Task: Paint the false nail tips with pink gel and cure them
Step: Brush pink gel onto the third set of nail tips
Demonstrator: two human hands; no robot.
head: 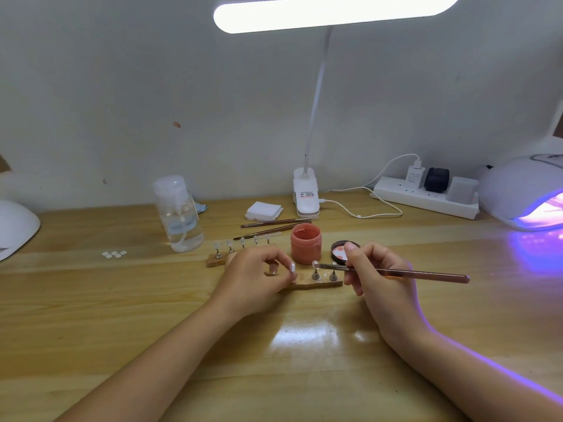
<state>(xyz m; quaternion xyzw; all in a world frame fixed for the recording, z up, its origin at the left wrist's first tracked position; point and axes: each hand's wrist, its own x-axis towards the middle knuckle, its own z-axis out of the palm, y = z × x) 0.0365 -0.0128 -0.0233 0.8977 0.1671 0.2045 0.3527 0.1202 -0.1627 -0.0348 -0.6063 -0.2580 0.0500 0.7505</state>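
Both hands are working over the wooden table (91,300): I'm pinching a nail tip (292,267) in my left hand (256,277), gripping the brush (396,272) in my right hand (376,275); the pink gel jar (305,243) is sitting just beyond them, the purple-glowing curing lamp (524,193) far right by the white wall (122,86).

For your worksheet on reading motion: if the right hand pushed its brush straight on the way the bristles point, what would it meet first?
Probably the nail tip on its stand; the brush in the right hand already points there, though depth is unclear.

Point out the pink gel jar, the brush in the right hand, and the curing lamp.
pink gel jar (305,248), head view, front wall.
brush (411,273), head view, mid handle.
curing lamp (518,184), head view, white dome top.
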